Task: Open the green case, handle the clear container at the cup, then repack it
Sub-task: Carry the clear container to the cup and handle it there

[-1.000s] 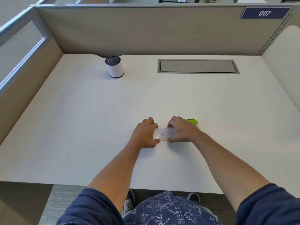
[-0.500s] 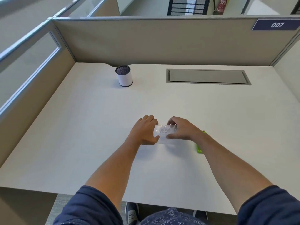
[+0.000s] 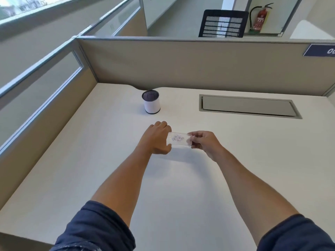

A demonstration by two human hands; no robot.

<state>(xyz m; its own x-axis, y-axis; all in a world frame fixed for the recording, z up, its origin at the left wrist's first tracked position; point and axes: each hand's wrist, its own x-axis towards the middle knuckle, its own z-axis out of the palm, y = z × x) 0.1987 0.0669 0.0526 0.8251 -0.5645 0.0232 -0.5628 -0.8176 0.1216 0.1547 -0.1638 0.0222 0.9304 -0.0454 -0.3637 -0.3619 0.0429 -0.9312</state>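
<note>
Two hands share the load here: the left hand grasps one end of the clear box with its fingers wrapped over the far edge, and the right hand pinches the other end between thumb and fingertips. The box hangs between them, just above the bench, with small coloured bits inside. The cup stands beyond the left hand, well apart. The green case is out of sight. To carry it well, I would keep the box level so the contents do not slide, hold both ends firmly, and move it forward over the cup's open mouth before tilting anything.
</note>
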